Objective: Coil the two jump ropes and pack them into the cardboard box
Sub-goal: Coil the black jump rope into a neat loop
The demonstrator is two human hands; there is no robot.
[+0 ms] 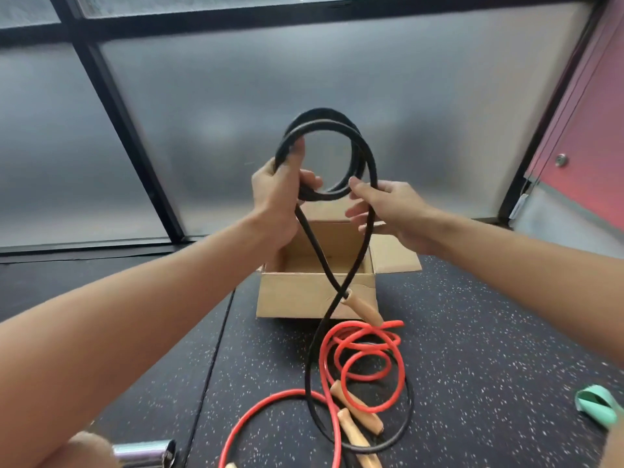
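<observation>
As viewed past both forearms: frosted glass wall (236,113) in black frames across 12 o'clock, red panel (601,130) at 2 o'clock, speckled black rubber floor (472,332) below. At centre on floor, open cardboard box (297,295). Above box, black jump rope (324,116) coiled in air; left hand (277,197) curled round loops, right hand (395,211) loosely pinching trailing strand. At 6 o'clock, red jump rope (391,323) heaped. At 7 o'clock chrome cylinder (145,452), at 4 o'clock mint-green object (597,407): cut off, unidentifiable.

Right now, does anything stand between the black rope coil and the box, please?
Nothing visible does: the black rope coil is held above the open cardboard box. Only its own tail and wooden handle hang across the box's front.
</observation>
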